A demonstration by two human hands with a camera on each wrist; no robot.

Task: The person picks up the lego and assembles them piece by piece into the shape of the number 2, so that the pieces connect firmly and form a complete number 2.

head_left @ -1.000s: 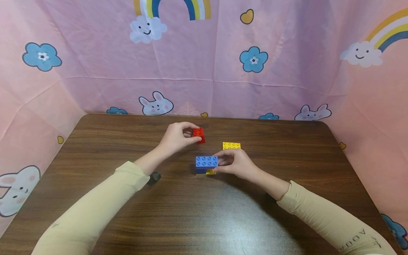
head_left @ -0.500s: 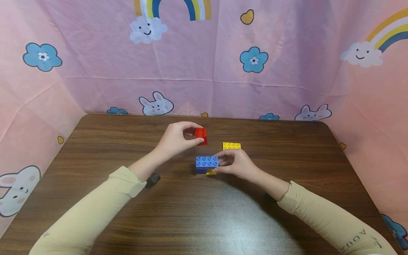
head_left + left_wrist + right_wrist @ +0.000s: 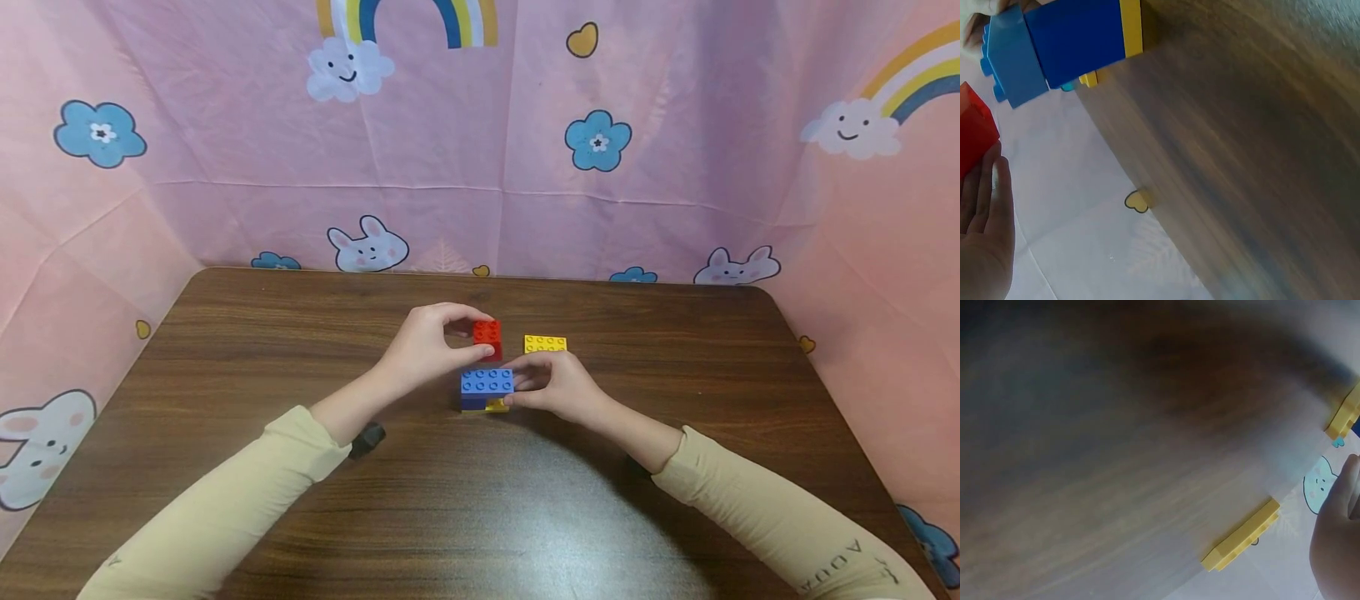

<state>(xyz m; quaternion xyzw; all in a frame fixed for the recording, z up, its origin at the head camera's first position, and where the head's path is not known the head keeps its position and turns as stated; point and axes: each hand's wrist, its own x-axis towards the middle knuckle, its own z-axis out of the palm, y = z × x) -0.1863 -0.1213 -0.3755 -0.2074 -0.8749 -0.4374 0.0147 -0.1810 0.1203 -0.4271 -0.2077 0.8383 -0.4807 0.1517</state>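
My left hand (image 3: 431, 343) pinches a red building brick (image 3: 487, 339) between thumb and fingers, just behind and above the blue stack. That red brick (image 3: 974, 128) shows at the left edge of the left wrist view. A light blue brick (image 3: 487, 382) tops a stack whose darker blue brick (image 3: 1079, 39) sits on a yellow base brick (image 3: 1131, 28). With thumb and fingers, my right hand (image 3: 561, 385) grips the stack at its right end. Behind the right hand lies a loose yellow brick (image 3: 545, 342), its front partly covered by that hand.
The brown wooden table (image 3: 420, 517) reaches back to a pink patterned cloth (image 3: 450, 150). Under the left wrist a small black object (image 3: 367, 440) shows, partly hidden by the sleeve.
My left hand has carried the red brick to the right and then toward the front, closer to the blue stack. The right hand and the stack have stayed in place.
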